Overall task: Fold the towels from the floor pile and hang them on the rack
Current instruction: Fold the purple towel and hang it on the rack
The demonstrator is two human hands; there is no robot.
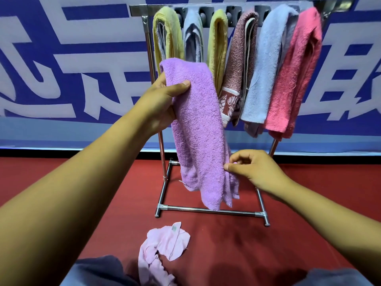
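Before the rack (pixel 165 153), left hand (pixel 162 100) grips purple towel (pixel 198 131) — right hand (pixel 253 170) seemingly pinches its edge.

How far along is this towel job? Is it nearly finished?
Nearly. Six folded towels, from the yellow one to the pink one, already hang on the metal rack. The left hand grips a folded purple terry towel near its top, and the right hand pinches its lower edge. One crumpled pale pink towel remains on the red floor.

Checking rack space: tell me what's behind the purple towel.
Behind the purple towel: the rack left post and lower ends of two yellow towels. The covered stretch can't be seen.
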